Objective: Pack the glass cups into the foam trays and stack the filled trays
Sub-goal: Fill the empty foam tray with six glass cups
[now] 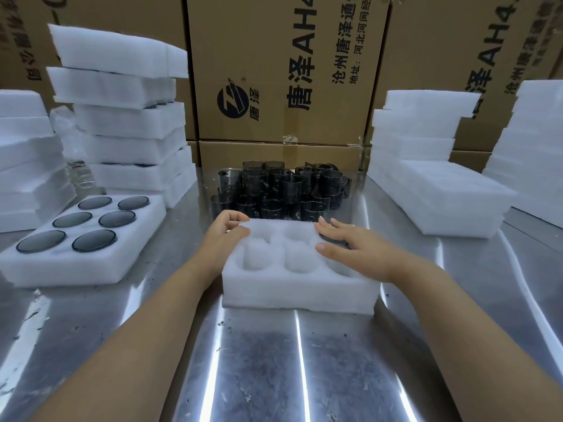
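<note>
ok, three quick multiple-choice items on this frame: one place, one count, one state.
1. Where is the pile of loose cups? A) behind the front tray B) on the floor C) on top of it
2. How many cups sit in the filled tray at left? A) four B) six C) eight
3. The front tray's pockets are: A) all full B) mostly empty C) covered
Key: 1 A, the pile stands just beyond its far edge; 2 B, six dark rims show; 3 B, several white pockets show bare.
</note>
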